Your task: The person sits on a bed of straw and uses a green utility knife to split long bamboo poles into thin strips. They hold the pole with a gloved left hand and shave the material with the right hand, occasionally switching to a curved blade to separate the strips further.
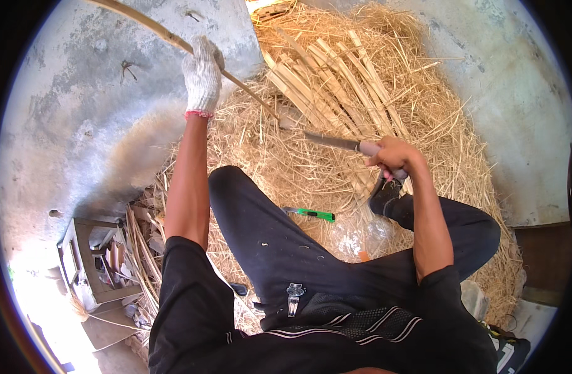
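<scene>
My left hand, in a white knitted glove with a red cuff, is raised at the upper left. It is closed around a long thin bamboo strip, which slants from the top edge down to the right toward the blade. My bare right hand is wrapped round the pale handle of a large knife, its dark blade pointing left. Whether the blade tip touches the strip I cannot tell. Split bamboo pieces lie side by side beyond both hands. Between my knees rests a green utility knife.
Bamboo shavings cover the floor against grey concrete walls. A clear plastic bottle lies by my foot. On my lap is a watch-like object. A wooden frame with scraps stands at the left.
</scene>
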`<state>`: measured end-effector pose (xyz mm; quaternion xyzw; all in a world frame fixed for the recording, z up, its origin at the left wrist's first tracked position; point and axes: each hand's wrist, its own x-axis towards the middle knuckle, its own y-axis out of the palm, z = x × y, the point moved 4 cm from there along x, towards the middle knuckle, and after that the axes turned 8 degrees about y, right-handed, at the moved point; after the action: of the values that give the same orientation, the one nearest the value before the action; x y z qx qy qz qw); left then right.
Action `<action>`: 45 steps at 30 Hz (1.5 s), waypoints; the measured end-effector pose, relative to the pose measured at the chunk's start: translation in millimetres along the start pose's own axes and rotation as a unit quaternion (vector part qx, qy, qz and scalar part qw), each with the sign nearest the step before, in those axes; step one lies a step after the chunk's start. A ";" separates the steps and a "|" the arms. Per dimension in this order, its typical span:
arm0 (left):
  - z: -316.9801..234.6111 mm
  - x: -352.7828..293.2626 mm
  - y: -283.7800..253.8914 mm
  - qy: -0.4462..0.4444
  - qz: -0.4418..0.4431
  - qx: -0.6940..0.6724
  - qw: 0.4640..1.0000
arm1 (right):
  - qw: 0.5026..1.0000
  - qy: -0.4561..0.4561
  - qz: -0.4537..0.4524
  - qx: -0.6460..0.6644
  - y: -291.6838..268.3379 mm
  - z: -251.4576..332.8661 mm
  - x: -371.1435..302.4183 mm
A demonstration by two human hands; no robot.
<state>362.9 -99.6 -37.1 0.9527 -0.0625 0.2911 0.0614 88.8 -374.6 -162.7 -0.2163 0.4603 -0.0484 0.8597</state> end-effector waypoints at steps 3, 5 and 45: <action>-11.1 -1.0 -1.8 -0.010 0.027 0.031 0.999 | 0.995 -0.072 -0.065 0.021 -1.6 32.2 -41.9; -4.7 1.4 -4.5 -0.018 0.052 -0.003 0.998 | 0.988 -0.086 -0.122 0.046 26.5 42.0 -32.9; -5.2 -8.2 50.5 -0.070 -0.020 -0.166 0.983 | 0.956 -0.127 -0.245 0.096 195.1 -47.8 149.5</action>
<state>345.4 -147.9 -33.3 0.9483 -0.0950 0.2076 0.2204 112.8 -256.5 -382.2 -0.2435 0.2732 -0.2731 0.8896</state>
